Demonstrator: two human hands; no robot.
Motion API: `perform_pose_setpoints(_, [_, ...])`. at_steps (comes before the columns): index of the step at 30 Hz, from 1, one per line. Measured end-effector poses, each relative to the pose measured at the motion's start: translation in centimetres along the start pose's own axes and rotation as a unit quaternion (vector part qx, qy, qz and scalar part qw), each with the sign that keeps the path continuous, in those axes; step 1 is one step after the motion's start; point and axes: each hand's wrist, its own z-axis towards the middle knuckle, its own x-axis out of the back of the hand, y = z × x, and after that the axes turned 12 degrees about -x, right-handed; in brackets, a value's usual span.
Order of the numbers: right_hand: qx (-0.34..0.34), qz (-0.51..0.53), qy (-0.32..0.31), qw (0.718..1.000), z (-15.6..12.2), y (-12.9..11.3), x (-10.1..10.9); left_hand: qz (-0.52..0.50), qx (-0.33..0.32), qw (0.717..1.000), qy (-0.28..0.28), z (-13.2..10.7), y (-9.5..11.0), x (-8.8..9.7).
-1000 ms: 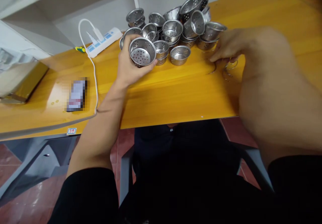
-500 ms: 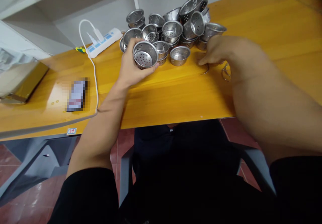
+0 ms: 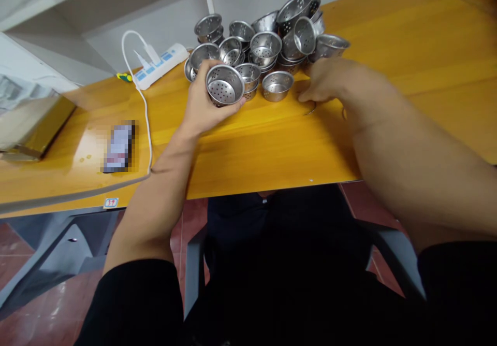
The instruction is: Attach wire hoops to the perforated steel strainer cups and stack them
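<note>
The perforated metal cup (image 3: 225, 89) sat in the left hand (image 3: 199, 106) in front of stacked cups (image 3: 264, 48), fingers curled around it; the right hand (image 3: 326, 79) was beside a curved wire (image 3: 313, 109), its grip unclear.

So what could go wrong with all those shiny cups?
The tilted cups high on the pile might slide down if the right hand bumps the ones beside it. The holed cup in the left hand could slip and clatter into its neighbours. And the left forearm is close to the white cord, so it might snag it.
</note>
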Motion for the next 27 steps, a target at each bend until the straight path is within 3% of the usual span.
perform_pose_setpoints(11, [0.007, -0.003, 0.013, 1.000, -0.4, -0.3, -0.4, -0.011, 0.011, 1.000, 0.008, 0.1, -1.8, 0.7])
perform_pose_setpoints(18, [0.029, 0.028, 0.064, 0.997, 0.3, 2.3, 0.3, 0.002, -0.067, 0.997, 0.031, -0.4, -2.7, 0.1])
perform_pose_setpoints(22, [0.029, 0.149, 0.069, 0.986, -0.8, 3.3, 1.3, 0.002, -0.051, 0.998, 0.027, -0.7, -3.3, 0.0])
perform_pose_setpoints(27, [0.050, 0.320, 0.072, 0.943, -2.1, 2.7, 1.6, 0.006, -0.039, 0.999, 0.020, -0.8, -3.2, -0.2])
